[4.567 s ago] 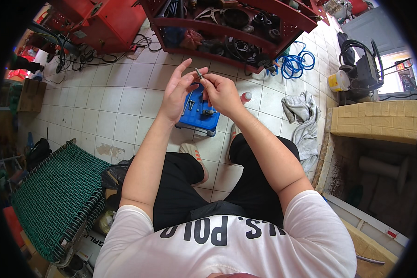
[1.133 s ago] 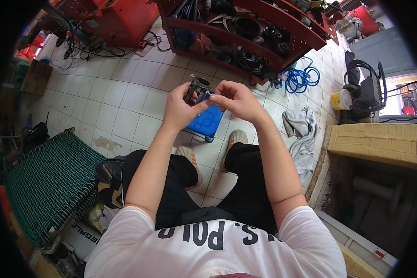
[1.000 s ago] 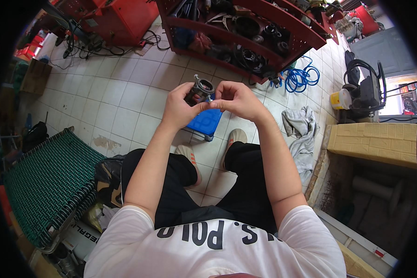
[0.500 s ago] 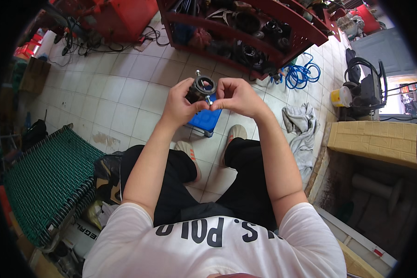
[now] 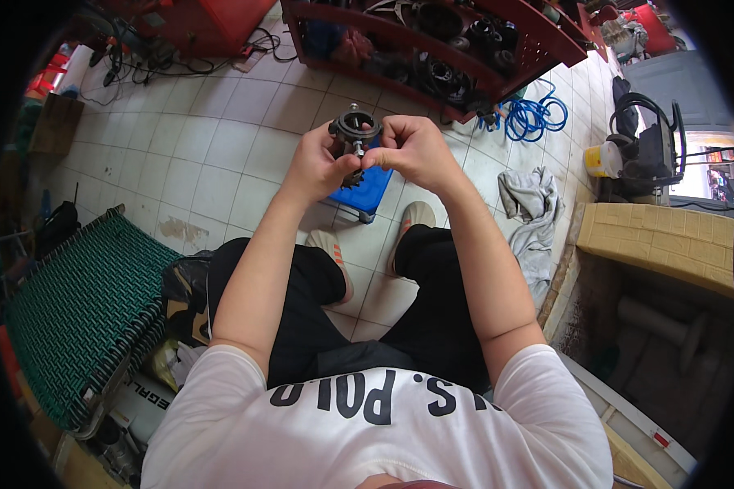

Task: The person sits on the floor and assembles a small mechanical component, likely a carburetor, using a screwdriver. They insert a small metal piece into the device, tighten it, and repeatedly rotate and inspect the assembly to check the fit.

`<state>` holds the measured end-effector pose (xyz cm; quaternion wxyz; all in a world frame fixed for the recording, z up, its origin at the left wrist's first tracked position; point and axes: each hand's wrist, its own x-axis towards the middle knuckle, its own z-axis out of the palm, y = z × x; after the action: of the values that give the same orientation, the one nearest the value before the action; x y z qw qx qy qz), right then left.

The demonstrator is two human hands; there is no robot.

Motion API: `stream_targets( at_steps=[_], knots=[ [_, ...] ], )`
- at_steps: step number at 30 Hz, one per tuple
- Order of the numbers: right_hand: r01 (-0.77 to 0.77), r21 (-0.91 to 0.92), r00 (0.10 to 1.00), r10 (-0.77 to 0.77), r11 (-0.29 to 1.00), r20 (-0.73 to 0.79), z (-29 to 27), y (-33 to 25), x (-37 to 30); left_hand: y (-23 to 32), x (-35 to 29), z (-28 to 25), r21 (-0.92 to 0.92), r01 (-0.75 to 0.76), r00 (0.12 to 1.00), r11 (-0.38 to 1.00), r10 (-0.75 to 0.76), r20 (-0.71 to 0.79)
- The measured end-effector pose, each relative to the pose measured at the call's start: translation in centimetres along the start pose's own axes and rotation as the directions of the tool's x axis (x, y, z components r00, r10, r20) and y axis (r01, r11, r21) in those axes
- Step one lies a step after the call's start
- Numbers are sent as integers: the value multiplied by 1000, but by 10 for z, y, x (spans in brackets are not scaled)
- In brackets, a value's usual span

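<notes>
A dark metal ring-shaped clamp [image 5: 353,134] is held up in front of me, above a small blue stool [image 5: 364,197]. A silvery bolt [image 5: 360,150] sticks out of its near side and another bolt out of its far side. My left hand [image 5: 316,165] is closed round the clamp's left side, with the thumb near the close bolt. Beside that bolt, my right hand [image 5: 420,155] is closed in a pinch, its thumb and bent forefinger at the bolt's head. Dark, toothed-looking metal shows below my left thumb; most of the clamp's lower part is hidden.
A red metal shelf [image 5: 334,34] full of dark machine parts stands ahead. A coiled blue hose [image 5: 533,116] and a grey rag [image 5: 520,200] lie on the tiled floor to the right. At left is a green woven cot [image 5: 90,306]; at right, a yellow ledge [image 5: 659,244].
The clamp has tipped and shifted a little left, and more of its underside shows below my left hand. Both hands sit slightly higher in view, still at the clamp.
</notes>
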<state>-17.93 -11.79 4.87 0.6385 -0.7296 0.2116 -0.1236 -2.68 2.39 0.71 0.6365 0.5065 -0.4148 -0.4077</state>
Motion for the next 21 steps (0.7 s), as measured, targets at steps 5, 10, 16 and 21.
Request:
stream_targets(
  at_steps=[5,10,16,21],
  knots=[
    [11,48,1000,-10,999,-8,4,-9,-2,-9,0,-2,-105,23,999,994,-20,37],
    [-20,99,999,16,995,41,5,14,8,-7,4,-6,-192,22,981,981,-58,-185],
    [-406,-101,913,399,908,-81,23,141,42,9,17,-26,-539,-88,919,838,-140,-368],
    [-352,-590,934,310,727,-175,70,224,37,14,14,-33,-564,-107,926,819,-124,-356]
  ],
)
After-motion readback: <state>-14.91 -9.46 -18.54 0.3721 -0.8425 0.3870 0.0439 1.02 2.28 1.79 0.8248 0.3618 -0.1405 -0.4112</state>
